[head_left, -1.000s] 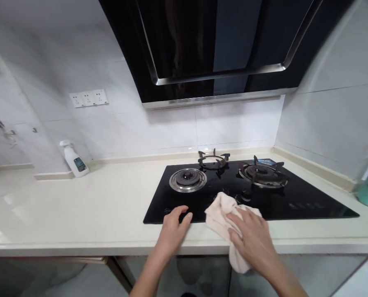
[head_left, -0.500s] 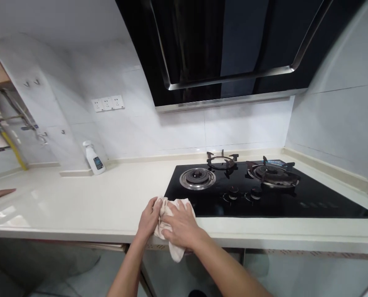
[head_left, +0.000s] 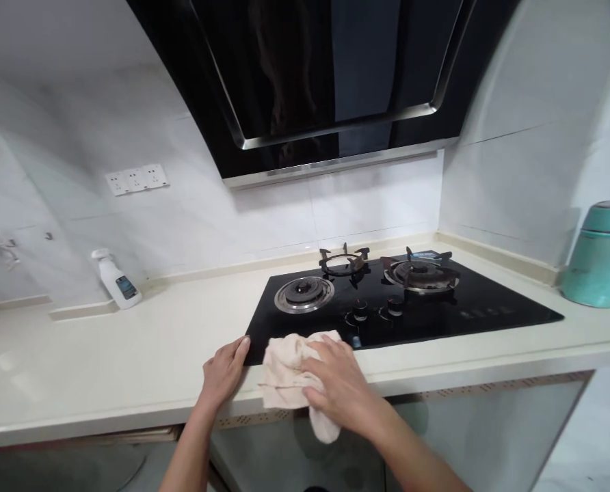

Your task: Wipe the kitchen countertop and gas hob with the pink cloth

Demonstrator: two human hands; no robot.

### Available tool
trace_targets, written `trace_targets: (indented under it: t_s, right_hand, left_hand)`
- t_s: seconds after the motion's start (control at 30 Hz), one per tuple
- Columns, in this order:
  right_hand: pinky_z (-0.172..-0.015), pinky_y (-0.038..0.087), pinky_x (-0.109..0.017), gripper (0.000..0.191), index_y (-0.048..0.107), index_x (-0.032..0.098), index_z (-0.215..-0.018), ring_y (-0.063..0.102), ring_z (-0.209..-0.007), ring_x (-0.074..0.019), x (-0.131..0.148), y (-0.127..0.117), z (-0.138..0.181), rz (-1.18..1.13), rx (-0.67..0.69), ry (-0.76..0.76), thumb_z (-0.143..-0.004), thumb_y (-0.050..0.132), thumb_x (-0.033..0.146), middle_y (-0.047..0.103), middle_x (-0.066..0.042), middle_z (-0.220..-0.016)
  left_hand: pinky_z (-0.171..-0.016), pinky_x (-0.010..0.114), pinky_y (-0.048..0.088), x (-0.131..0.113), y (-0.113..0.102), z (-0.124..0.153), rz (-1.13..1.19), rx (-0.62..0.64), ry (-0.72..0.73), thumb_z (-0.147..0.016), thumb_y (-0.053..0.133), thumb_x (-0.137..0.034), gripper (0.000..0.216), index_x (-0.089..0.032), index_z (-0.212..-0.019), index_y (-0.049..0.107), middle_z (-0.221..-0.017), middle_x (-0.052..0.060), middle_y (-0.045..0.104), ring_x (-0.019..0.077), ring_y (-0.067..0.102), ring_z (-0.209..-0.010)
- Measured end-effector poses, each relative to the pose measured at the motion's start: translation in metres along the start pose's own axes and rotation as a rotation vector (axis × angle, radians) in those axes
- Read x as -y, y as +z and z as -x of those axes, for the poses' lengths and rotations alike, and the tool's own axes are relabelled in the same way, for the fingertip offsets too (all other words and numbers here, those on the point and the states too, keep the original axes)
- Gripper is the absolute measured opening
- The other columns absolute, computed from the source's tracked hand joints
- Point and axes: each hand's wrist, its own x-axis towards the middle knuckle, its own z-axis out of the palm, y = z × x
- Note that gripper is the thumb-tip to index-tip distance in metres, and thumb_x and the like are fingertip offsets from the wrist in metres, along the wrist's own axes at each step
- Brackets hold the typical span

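Closed on a cream crumpled fabric cloth (head_left: 284,365), the grip of my right hand (head_left: 338,383) holds it with the fingers spread on top and the thumb pressed into its fold. The cloth lies at the front edge of the pale beige stone desk (head_left: 104,355). Its upper part covers a little of the front border of the black glass gas hob (head_left: 489,318), and one end hangs down over the desk edge under my wrist.

My left hand (head_left: 226,372) has a wide grip and holds nothing. It rests flat on the desk just beside the cloth, and its fingertips (head_left: 243,343) touch the front left corner of the hob.

On the hob, the round steel left burner (head_left: 303,294) is bare. A black iron pan support (head_left: 343,260) lies behind it, near the wall. The right burner with its black grate (head_left: 420,273) is beside that, and two small black knobs (head_left: 359,311) stand near the front middle, close to my right hand.

A white plastic spray bottle with a blue label (head_left: 114,279) stands at the wall on the left, well apart from both hands. A teal round metal canister (head_left: 600,253) stands at the far right of the desk. A black glass range hood (head_left: 310,82) hangs above the hob, and a white socket panel (head_left: 135,179) sits on the tiled wall.
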Motion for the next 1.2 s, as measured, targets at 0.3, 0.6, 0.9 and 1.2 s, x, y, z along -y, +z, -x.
trace_targets:
  t_s: [0.3,0.6,0.9,1.2]
  right_hand:
    - [-0.106,0.041,-0.048,0.025,0.072,0.027,-0.106,0.054,-0.129,-0.0290,-0.131,-0.082,0.108,0.370,-0.415,0.261,-0.096,0.052,0.037,0.065,-0.008,-0.132]
    - [-0.105,0.046,-0.047,0.029,0.067,0.021,-0.110,0.061,-0.122,-0.0308,-0.237,-0.110,0.189,0.602,-0.806,0.284,-0.094,0.055,0.043,0.067,-0.014,-0.121]
    - [-0.109,0.039,-0.060,0.027,0.061,0.023,-0.116,0.049,-0.136,-0.0383,-0.173,-0.047,0.147,0.534,-1.060,0.350,-0.091,0.056,0.033,0.053,-0.017,-0.136]
    - [-0.112,0.033,-0.062,0.027,0.065,0.030,-0.105,0.043,-0.141,-0.0345,-0.049,0.038,0.081,0.258,-0.860,-0.134,-0.085,0.056,0.016,0.053,-0.005,-0.139]
  left_hand:
    - [-0.115,0.051,0.039,0.003,0.006,-0.003,-0.148,0.014,0.057,-0.087,0.043,-0.064,0.061,-0.027,-0.130,0.067,-0.142,0.007,0.067,0.0312,0.055,-0.138]
    - [-0.116,0.054,0.037,0.009,0.012,-0.008,-0.167,0.011,0.057,-0.087,0.040,-0.066,0.064,-0.027,-0.131,0.065,-0.144,0.008,0.065,0.0320,0.052,-0.140]
    - [-0.116,0.056,0.037,0.006,0.014,-0.007,-0.173,0.006,0.047,-0.086,0.040,-0.066,0.064,-0.027,-0.131,0.065,-0.143,0.007,0.065,0.0333,0.053,-0.139]
    - [-0.114,0.049,0.041,0.008,0.013,-0.007,-0.193,0.008,0.060,-0.089,0.039,-0.065,0.063,-0.026,-0.131,0.064,-0.143,0.007,0.065,0.0302,0.054,-0.138]
